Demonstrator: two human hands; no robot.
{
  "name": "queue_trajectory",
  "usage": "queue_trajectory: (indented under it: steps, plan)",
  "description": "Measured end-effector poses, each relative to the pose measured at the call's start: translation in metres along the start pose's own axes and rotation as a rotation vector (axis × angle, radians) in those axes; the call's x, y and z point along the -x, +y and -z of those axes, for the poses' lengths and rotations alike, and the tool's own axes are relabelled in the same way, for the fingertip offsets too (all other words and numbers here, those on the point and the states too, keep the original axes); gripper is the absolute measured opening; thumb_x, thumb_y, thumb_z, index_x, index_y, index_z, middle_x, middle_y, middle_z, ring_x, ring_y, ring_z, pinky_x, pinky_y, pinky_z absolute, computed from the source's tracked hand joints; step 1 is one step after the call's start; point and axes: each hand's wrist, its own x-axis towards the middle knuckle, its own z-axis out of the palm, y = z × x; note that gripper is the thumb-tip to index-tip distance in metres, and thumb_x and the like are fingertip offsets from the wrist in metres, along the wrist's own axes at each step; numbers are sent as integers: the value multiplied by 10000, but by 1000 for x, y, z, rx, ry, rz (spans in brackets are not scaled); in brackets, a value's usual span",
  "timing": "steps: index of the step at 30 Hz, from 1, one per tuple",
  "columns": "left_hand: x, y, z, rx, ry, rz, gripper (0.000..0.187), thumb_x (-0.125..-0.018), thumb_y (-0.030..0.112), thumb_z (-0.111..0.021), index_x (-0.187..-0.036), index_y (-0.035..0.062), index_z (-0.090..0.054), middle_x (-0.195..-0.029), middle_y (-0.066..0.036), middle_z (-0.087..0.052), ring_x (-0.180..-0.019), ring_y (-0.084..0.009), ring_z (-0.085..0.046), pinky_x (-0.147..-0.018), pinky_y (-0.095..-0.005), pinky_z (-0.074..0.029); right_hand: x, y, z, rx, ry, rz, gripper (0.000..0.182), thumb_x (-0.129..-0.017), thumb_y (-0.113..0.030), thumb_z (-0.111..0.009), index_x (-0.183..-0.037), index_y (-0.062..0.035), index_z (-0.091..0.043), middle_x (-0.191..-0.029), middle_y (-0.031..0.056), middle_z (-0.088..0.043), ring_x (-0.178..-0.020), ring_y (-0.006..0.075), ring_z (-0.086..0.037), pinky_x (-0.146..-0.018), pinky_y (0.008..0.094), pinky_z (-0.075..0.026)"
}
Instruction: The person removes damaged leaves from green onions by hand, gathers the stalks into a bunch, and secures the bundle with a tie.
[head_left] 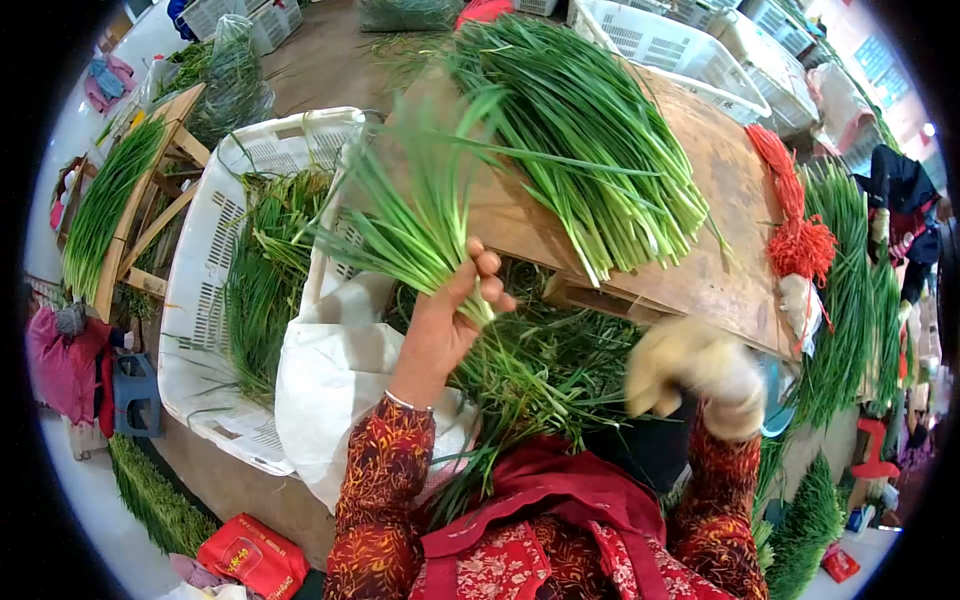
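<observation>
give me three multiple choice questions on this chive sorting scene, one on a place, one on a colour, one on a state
1. Where does the big pile of chives lie?
A. on the wooden board
B. in a white crate
C. on the floor

2. What colour is the bundle of ties on the wooden board?
A. blue
B. red
C. yellow

3. What is the left hand doing?
A. resting flat and open
B. gripping a bunch of chives
C. holding a knife

Answers:
1 A, the pile rests across the board's top.
2 B, the ties are bright red at the board's right edge.
3 B, its fingers close around the small bunch; the gloved right hand is blurred.
</observation>
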Motion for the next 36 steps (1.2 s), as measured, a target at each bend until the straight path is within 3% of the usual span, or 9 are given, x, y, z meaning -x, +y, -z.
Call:
queue_trajectory:
  steps: [2, 4, 9, 11, 18, 20, 22, 24, 36]
  plan:
    - [-2, -11, 9, 123, 10, 147, 188, -890, 151, -494, -1040, 39, -479, -857, -33, -537, -651, -88, -493, -564, -254, -451, -20, 27, -23, 887, 432, -26, 365, -824, -440, -518, -944, -102, -585, -716, 82, -625, -671, 223, -623, -635, 307, -487]
    - [3, -26, 10, 46, 82, 273, 188, -896, 197, -502, -1022, 60, -475, -748, 18, -473, -603, -61, -418, -561, -232, -405, -29, 31, -13, 407, 719, 102, 324, -785, -356, -601, -982, -103, -550, -770, 85, -624, -704, 243, -615, -627, 354, -480]
    - [5, -42, -5, -98, 155, 325, 220, -871, 195, -549, -1041, 63, -507, -866, -20, -546, -620, -68, -460, -571, -242, -420, -74, 19, -2, 767, 1133, 262, 213, -719, -174, -663, -877, -79, -555, -685, 76, -571, -623, 273, -577, -570, 351, -461]
    - [4, -46, -5, -142, 164, 294, 236, -858, 196, -568, -1050, 63, -531, -976, -63, -574, -619, -79, -480, -588, -262, -434, -78, 23, -3, 735, 1151, 310, 195, -722, -165, -655, -864, -79, -552, -703, 81, -574, -634, 273, -578, -572, 351, -462]
    - [6, -50, 2, -355, 205, 379, 257, -864, 207, -556, -1057, 41, -517, -944, -40, -603, -638, -82, -484, -572, -254, -427, -75, 19, -45, 738, 1019, 349, 214, -710, -133, -657, -904, -113, -569, -756, 57, -588, -604, 257, -555, -523, 335, -441]
    - [8, -49, 1, -314, 230, 353, 249, -861, 202, -559, -1051, 47, -518, -930, -38, -611, -644, -86, -498, -559, -249, -431, -67, 18, -43, 456, 901, 484, 231, -721, -210, -653, -914, -126, -559, -774, 56, -587, -620, 257, -572, -556, 364, -462]
    - [9, -47, 0, -276, 247, 325, 241, -858, 197, -561, -1046, 52, -519, -916, -37, -619, -650, -89, -511, -546, -245, -435, -59, 13, -41, 110, 792, 289, 262, -741, -220, -667, -947, -91, -569, -740, 37, -587, -628, 184, -573, -598, 305, -456]
    - [9, -46, -2, -277, 232, 292, 242, -853, 189, -563, -1054, 61, -522, -948, -44, -624, -688, -98, -549, -533, -250, -451, -67, 22, -37, -112, 801, 343, 283, -773, -268, -650, -948, -62, -566, -766, 56, -607, -657, 177, -589, -607, 300, -457]
    - [6, -46, 2, -304, 197, 295, 268, -816, 225, -610, -1015, 56, -550, -934, -50, -629, -748, -114, -567, -529, -246, -433, -85, 31, -35, -39, 676, 224, 208, -824, -254, -563, -873, -57, -609, -718, 133, -616, -652, 281, -604, -590, 338, -466]
